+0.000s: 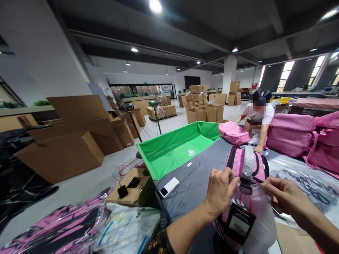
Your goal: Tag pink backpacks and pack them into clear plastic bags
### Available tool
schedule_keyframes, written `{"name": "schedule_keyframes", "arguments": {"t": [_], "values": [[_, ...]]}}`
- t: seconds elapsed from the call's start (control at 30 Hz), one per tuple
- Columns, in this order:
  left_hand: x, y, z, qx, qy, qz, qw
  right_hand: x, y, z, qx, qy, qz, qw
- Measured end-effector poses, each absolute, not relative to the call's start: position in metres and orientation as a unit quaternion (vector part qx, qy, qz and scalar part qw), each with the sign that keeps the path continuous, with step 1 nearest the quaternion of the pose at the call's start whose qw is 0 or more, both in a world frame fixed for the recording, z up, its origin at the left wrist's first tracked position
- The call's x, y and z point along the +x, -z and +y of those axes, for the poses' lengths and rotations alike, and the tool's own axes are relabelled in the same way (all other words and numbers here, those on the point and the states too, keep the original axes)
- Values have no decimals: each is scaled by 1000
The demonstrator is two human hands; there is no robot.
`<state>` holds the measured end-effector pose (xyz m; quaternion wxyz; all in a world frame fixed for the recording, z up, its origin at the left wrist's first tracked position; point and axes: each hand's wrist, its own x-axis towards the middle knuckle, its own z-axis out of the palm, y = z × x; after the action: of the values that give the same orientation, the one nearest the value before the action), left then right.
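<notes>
A pink backpack (245, 165) with black trim lies on the grey table (196, 173) in front of me, part wrapped in clear plastic, with a black hang tag (239, 222) near its lower end. My left hand (219, 190) is closed in a pinch on the plastic at the backpack's left side. From the right, my right hand (282, 194) pinches the plastic by the black buckle. A white phone (169, 187) rests on the table to the left of my hands.
A green fabric bin (174, 144) stands past the table. A person in a white shirt (258, 114) leans over another pink backpack (233, 133). Pink bags (291, 135) are stacked at right, bagged backpacks (66, 229) at lower left. Cardboard boxes (63, 155) cover the floor.
</notes>
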<state>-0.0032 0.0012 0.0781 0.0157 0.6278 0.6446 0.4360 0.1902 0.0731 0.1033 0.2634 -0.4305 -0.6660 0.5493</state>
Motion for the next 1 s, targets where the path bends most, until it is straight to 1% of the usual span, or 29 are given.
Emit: {"name": "schedule_keyframes", "arguments": {"t": [0.1,0.17,0.3,0.47,0.57,0.7,0.83,0.9,0.93,1.0], "values": [[-3,-71,-10,589,-461,662,50,187,-109,69,-433,-578,-646,249],[-2,-66,-13,570,-470,672,54,182,-110,68,-433,-584,-645,237],[1,-67,-5,554,-490,672,37,167,-112,69,-410,-580,-676,196],[7,-72,4,573,-481,663,13,152,-113,65,-367,-558,-728,157],[10,-68,-5,573,-491,656,6,153,-108,64,-364,-570,-721,148],[13,-60,-19,554,-476,683,-7,160,-97,70,-382,-615,-676,140],[16,-51,-16,498,-523,691,27,163,-94,72,-366,-630,-670,139],[19,-47,-11,478,-549,685,30,167,-98,72,-361,-608,-695,128],[20,-45,-8,473,-557,683,22,169,-101,74,-354,-577,-725,126],[22,-43,-5,470,-568,675,-2,177,-107,80,-313,-454,-818,167]]}}
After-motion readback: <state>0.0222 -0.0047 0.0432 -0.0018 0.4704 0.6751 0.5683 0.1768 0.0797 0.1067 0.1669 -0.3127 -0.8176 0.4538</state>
